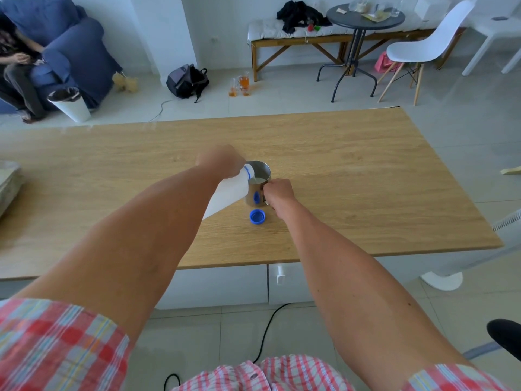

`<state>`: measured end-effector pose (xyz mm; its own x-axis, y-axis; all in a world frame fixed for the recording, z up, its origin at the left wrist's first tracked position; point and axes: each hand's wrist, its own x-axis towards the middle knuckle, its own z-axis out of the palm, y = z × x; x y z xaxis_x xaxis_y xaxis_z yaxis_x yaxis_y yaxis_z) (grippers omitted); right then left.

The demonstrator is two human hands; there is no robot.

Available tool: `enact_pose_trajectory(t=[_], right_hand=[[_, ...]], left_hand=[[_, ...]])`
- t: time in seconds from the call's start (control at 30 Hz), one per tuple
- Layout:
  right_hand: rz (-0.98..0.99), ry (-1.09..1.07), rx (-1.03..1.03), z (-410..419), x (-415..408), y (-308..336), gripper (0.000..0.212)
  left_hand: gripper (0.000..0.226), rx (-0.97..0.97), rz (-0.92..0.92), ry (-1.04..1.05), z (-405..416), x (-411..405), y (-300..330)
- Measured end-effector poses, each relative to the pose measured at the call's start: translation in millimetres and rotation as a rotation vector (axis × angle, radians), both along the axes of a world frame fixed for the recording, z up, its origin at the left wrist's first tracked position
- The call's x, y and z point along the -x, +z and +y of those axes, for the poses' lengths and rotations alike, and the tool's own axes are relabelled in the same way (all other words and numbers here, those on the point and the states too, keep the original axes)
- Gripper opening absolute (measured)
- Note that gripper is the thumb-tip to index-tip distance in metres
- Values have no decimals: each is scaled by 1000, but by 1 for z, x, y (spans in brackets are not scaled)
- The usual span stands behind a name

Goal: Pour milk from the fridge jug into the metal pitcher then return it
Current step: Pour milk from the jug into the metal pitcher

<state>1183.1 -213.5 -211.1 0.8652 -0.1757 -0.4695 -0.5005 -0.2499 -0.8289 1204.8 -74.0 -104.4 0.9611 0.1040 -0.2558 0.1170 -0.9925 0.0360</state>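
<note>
At frame centre, the left hand [222, 162] grips the tilted milk jug [228, 193], pouring into the metal pitcher [258, 183] whose handle the right hand [279, 191] clasps on the bench [366, 170].

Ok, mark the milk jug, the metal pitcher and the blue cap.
milk jug [225, 196], head view, white side wall.
metal pitcher [263, 168], head view, inner wall below rim.
blue cap [257, 216], head view, its centre.

Left hand [222, 162] covers the milk jug [228, 193] handle — grip hidden, jug base behind the forearm. Right hand [277, 191] hides the metal pitcher [258, 183] handle. Tabletop [366, 170] cut off at left edge. Items on the round side table [366, 19] too small to identify.
</note>
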Motion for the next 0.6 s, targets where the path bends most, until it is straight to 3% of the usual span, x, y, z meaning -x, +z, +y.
enact_pose_trajectory(t=[0.6], right_hand=[[12,10,3,1,0,1,17]], left_hand=[[26,13,-5,4,2,-1,-1]])
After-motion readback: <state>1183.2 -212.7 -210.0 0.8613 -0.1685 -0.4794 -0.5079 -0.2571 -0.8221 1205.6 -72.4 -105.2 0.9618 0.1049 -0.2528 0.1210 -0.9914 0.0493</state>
